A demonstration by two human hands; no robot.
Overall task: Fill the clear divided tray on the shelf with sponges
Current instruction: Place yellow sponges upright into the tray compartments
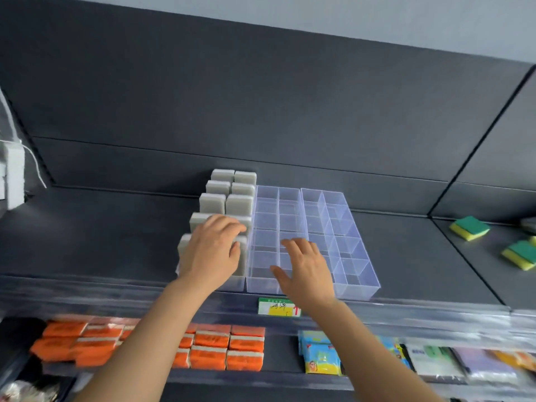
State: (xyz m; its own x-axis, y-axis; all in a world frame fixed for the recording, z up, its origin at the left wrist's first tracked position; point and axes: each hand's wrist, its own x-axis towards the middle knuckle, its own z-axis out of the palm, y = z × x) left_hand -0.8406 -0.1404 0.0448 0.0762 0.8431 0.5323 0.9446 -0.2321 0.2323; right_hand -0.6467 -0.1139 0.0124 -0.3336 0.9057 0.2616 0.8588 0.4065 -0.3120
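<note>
A shop aisle: dark display shelves (406, 256), a price tag (279, 307) on the front edge, packaged goods (319, 355) in rows below.

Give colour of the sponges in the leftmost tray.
The sponges are light grey; head view shows it best.
</note>
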